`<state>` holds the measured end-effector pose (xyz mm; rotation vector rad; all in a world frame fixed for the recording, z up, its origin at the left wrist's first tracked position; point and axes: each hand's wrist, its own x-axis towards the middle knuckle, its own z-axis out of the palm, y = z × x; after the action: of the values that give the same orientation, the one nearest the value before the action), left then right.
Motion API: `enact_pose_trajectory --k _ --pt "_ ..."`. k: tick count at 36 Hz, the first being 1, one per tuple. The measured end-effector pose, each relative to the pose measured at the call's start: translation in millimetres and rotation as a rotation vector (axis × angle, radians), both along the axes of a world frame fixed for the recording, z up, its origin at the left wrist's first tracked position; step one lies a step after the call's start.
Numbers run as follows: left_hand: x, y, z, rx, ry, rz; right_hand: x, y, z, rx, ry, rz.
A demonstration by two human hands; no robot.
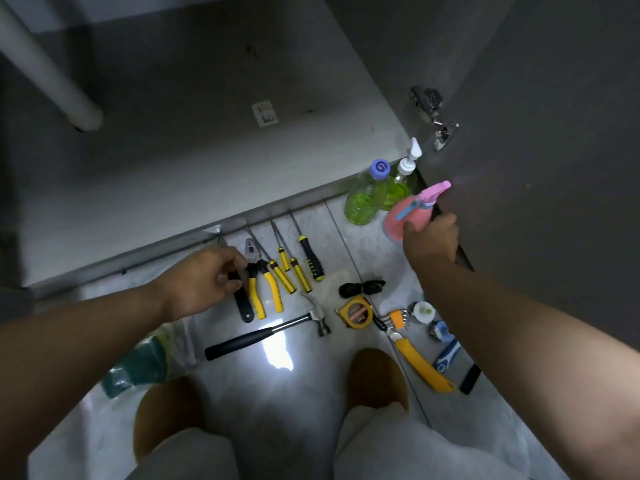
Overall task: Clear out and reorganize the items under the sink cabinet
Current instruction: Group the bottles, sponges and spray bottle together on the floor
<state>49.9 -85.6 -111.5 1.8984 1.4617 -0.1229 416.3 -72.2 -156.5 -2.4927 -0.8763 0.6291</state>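
Head view: I am looking down at a tiled floor (311, 393) in front of the open sink cabinet (207, 157).

The left hand (207, 278) has its fingers curled around the upper end of a black-handled tool (245, 308). The tool lies on the tiles beside yellow-handled pliers (258, 296) and a row of screwdrivers (299, 275).

The right hand (431, 239) is wrapped around a pink spray bottle (401, 216), just beside two green bottles (365, 200) at the cabinet door (536, 140). I cannot tell whether the bottle touches the floor.

A hammer (270, 332), a tape measure (356, 311) and a yellow utility knife (420, 362) lie closer to the knees.
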Motion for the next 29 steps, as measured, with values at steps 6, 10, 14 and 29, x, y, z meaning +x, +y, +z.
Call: enact_pose_trajectory --k 6,10,14,29 --pt "-66 -15 6 -0.112 0.22 0.085 -42 -25 -16 -0.475 0.464 0.48" --pt "-110 -33 3 -0.306 0.315 0.131 -85 -44 -19 -0.648 0.629 0.855" --pt "-141 -51 -7 -0.507 0.258 0.152 -126 -46 -21 -0.582 0.638 0.978" --pt "-154 -58 -59 -0.471 0.305 0.174 -162 -50 -13 -0.555 0.675 0.964"
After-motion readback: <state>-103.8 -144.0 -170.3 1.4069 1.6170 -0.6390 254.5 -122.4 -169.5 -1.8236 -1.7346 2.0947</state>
